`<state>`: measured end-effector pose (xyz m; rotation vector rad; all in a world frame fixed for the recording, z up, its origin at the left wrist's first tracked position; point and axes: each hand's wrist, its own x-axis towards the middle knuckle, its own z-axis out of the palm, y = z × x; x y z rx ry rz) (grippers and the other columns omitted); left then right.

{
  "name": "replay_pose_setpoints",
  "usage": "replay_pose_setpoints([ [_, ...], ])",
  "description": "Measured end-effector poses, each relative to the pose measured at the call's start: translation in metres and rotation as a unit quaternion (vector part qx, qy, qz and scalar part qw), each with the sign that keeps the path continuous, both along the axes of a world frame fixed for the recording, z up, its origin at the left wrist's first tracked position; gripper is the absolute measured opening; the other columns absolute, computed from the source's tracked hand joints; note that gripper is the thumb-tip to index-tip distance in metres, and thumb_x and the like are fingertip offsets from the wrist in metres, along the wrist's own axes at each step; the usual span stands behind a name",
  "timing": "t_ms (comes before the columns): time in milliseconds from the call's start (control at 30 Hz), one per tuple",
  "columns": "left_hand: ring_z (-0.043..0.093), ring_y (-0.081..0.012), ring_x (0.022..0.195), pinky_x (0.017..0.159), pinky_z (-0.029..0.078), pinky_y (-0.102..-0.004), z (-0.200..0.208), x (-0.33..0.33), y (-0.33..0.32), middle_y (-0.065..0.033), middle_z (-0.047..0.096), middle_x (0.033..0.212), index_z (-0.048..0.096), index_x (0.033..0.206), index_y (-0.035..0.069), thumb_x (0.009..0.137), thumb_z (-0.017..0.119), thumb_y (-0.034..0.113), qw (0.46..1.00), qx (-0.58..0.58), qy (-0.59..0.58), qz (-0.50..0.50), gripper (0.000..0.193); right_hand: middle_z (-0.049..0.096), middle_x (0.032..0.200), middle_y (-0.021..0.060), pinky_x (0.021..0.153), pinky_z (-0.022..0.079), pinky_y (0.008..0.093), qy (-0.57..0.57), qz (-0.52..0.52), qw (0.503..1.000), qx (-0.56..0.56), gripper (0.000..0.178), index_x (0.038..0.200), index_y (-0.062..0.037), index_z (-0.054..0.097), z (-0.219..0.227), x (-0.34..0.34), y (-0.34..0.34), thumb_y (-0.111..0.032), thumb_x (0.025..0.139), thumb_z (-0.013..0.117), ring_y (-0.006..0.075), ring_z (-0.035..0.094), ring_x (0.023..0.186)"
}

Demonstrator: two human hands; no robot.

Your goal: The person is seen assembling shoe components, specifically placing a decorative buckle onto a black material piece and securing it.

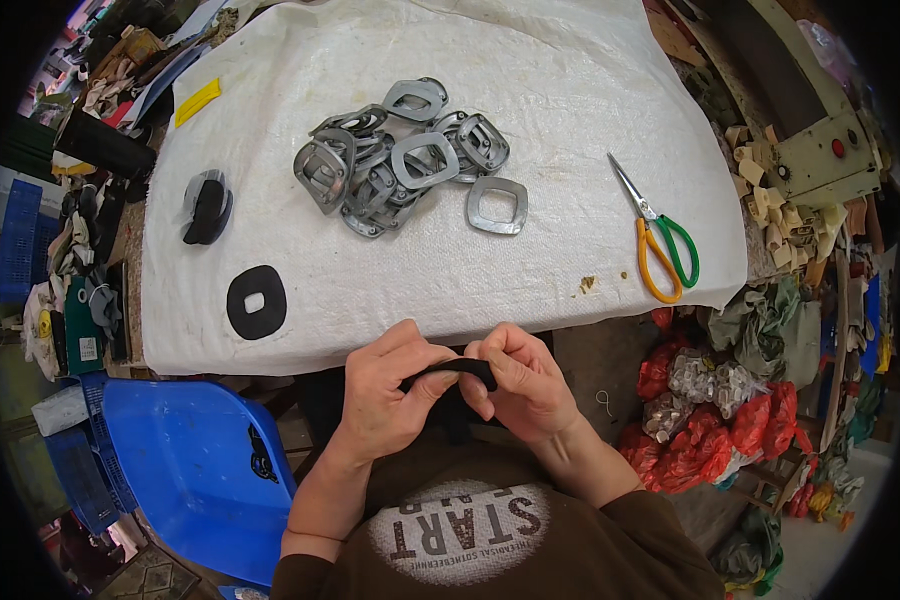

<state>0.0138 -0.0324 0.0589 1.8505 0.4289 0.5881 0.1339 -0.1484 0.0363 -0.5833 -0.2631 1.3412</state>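
Note:
My left hand (392, 388) and my right hand (522, 384) meet just off the near edge of the table. Fingers and thumbs of both pinch a dark, flat piece of black material (475, 371), seen nearly edge-on, so its full outline is hidden. On the table to the left lies a black rounded-square pad (257, 318) with a small hole in its middle. A pile of grey metal buckle frames (375, 185) sits farther off, with one single frame (496, 206) at its near right side.
Scissors (650, 240) with orange and green handles lie on the white sheet (560, 120) at right. A clear-and-black item (207, 207) and a yellow strip (198, 102) are at left. Below stand a blue tub (185, 460) and red bags (685, 450).

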Motion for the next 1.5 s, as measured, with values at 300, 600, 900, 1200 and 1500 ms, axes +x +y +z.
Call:
replay_pose_setpoints([
  [300,0.047,-0.0146,0.054,0.049,0.038,-0.0266,0.010,0.005,0.002,-0.0044,0.050,0.062,0.064,0.080,0.004,0.072,0.064,0.002,0.999,-0.021,0.044,-0.014,0.009,0.058,0.076,0.0102,0.060,0.045,0.0275,-0.012,-0.029,0.997,-0.066,0.015,0.089,-0.0015,0.048,-0.002,0.005,0.004,-0.016,0.090,0.050,0.0167,0.057,0.066],
  [600,0.052,-0.0088,0.066,0.057,0.043,-0.0236,-0.008,0.009,-0.009,-0.0072,0.060,0.074,0.056,0.099,-0.001,0.077,0.062,0.003,0.933,-0.340,-0.083,0.081,0.023,0.061,0.083,0.0157,0.069,0.049,0.0294,-0.186,-0.075,0.980,0.004,0.015,0.092,-0.0005,0.045,-0.006,0.013,0.001,-0.015,0.092,0.047,0.0180,0.060,0.071],
  [900,0.050,-0.0065,0.064,0.055,0.037,-0.0174,-0.004,0.007,-0.011,-0.0027,0.055,0.074,0.054,0.085,-0.001,0.083,0.061,0.014,0.957,-0.274,-0.077,0.061,0.016,0.060,0.083,0.0113,0.069,0.044,0.0245,-0.216,-0.096,0.969,-0.067,0.013,0.089,-0.0035,0.045,-0.014,0.005,-0.002,-0.016,0.091,0.049,0.0144,0.057,0.078],
  [1200,0.047,-0.0068,0.061,0.053,0.036,-0.0187,-0.012,0.005,-0.012,-0.0039,0.052,0.072,0.053,0.082,0.000,0.083,0.062,0.019,0.945,-0.309,-0.099,0.045,0.021,0.059,0.080,0.0128,0.073,0.045,0.0316,0.054,-0.039,0.994,0.087,0.015,0.087,-0.0044,0.046,-0.014,-0.007,0.007,-0.017,0.087,0.055,0.0205,0.058,0.076],
  [1500,0.048,-0.0079,0.058,0.052,0.037,-0.0204,-0.006,0.006,-0.008,-0.0048,0.053,0.068,0.050,0.082,-0.001,0.084,0.061,0.019,0.931,-0.341,-0.128,0.028,0.024,0.060,0.085,0.0164,0.072,0.047,0.0333,0.008,-0.025,1.000,0.012,0.018,0.096,-0.0006,0.045,0.002,0.005,0.008,-0.016,0.089,0.052,0.0219,0.059,0.079],
])
